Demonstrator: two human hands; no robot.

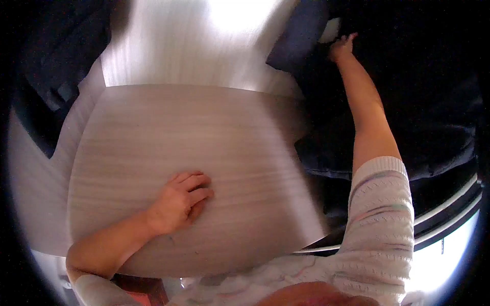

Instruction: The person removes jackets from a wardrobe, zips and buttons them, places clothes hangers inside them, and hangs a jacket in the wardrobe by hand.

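My left hand (181, 201) rests on a pale wood-grain panel (189, 137), its fingers loosely bent and apart, with nothing visible in it. Far out at the upper right, my right hand (343, 48) reaches among dark clothes (418, 102). Its small visible fingertips point up and to the right, somewhat spread. Beside them shows a small whitish patch (331, 30), whose kind I cannot make out. A dark blue-grey cloth (298, 38) hangs just left of that hand. Deep shadow hides whether the right fingers touch the fabric.
More dark clothing (66, 51) hangs at the upper left. Behind the panel stands a bright wood-grain surface (189, 51). Pale curved rails (449, 204) run along the lower right. Below the panel's front edge, a reddish object (143, 290) shows near my left elbow.
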